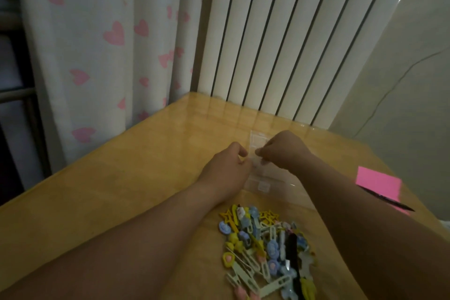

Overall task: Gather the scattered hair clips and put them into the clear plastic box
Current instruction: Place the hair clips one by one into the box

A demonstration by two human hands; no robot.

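Nothing looks done yet: the heap of small blue, yellow, white and pink plastic hair clips (pixel 267 248) lies by the near edge of the wooden table (pixel 121 190), none visibly inside the clear plastic box (pixel 259 186) at the table's middle. The 2 hands sit close together, left hand (pixel 227 165) and right hand (pixel 283 151) pinching the box's top, probably opening it. Bare wood spreads leftward; a pink paper note (pixel 378 181) and black pen (pixel 387 200) crowd the right edge.

Wooden table (pixel 121 190) bears hair clips (pixel 265 253), clear plastic box (pixel 261 186), pink paper (pixel 378 181), perhaps a pen (pixel 389 200).
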